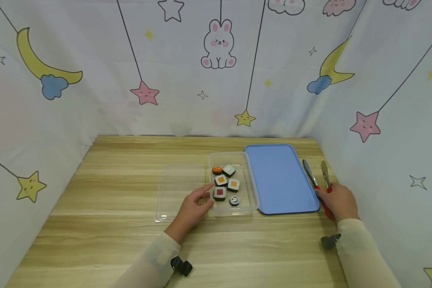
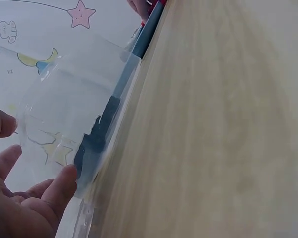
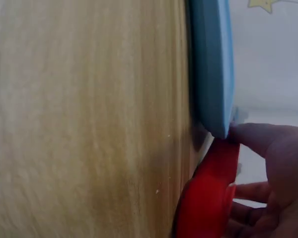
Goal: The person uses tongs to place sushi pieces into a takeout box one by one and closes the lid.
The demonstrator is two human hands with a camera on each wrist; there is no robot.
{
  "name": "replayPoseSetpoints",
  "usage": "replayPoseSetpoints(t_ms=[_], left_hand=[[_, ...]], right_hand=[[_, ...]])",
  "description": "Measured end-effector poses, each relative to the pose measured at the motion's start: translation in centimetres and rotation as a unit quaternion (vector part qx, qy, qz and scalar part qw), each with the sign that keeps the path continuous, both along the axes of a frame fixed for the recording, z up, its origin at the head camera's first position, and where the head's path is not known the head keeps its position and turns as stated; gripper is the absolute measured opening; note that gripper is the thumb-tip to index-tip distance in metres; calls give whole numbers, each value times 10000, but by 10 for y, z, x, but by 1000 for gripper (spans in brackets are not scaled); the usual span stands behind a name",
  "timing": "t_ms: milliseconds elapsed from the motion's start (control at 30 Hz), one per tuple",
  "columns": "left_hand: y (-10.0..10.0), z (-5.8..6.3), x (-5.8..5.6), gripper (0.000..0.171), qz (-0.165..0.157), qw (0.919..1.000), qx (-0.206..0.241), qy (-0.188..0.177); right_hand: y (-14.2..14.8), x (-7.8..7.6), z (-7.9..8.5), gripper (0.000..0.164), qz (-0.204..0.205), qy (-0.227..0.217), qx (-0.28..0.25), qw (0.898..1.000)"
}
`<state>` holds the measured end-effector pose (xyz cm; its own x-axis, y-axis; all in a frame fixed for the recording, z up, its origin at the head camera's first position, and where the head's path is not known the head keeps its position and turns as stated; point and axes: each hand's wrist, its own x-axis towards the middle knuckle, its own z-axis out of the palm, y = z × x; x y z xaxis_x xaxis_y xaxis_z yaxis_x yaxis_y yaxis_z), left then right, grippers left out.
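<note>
My left hand [image 1: 192,208] is at the left side of a clear plastic container [image 1: 252,181], its fingertips right at the wall and its fingers apart. Inside the container lie several toy-like sushi pieces [image 1: 233,185], some with orange, yellow or red centres. The left wrist view shows the thumb and fingers of that hand spread by the clear wall. At the far right, my right hand [image 1: 340,202] holds a pair of tongs [image 1: 311,175] by the red handles, metal arms apart and pointing away. In the right wrist view, a red handle [image 3: 206,198] lies against the fingers.
A blue tray [image 1: 277,176] lies between the container and the tongs. To the container's left is a clear flat plastic lid [image 1: 178,184], partly behind my left hand. A printed white curtain [image 1: 187,116] encloses the wooden table [image 1: 129,248] at the back and sides.
</note>
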<state>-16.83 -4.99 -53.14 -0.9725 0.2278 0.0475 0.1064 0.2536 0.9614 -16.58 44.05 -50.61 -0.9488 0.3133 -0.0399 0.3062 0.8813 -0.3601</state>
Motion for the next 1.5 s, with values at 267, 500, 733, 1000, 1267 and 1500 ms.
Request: replayPoseSetpoints(t_ms=[267,500,733,1000,1267,1500], left_hand=[[-22,19,8,55,147,9982,287,514],[-67,33,-8,59,827,9832,-1530,562],[-91,29,-20,66,800,9579,-2745,-245],[-96,30,-22,67,811,9541,-2817,-621],[-95,26,-24,64,925,9556,-2723,-641],[-91,25,-25,63,1002,9574,-2637,-617]], right_hand=[[-58,17,37,66,48,1539,-1106,9819],[-216,27,70,49,1677,892,-4782,8574],[-336,35,59,73,1911,-1215,-6300,7428],[-407,12,40,93,1316,-1397,-5393,8200],[-422,-2,19,95,830,-826,-4722,8737],[-421,-3,13,99,674,-564,-4466,8904]])
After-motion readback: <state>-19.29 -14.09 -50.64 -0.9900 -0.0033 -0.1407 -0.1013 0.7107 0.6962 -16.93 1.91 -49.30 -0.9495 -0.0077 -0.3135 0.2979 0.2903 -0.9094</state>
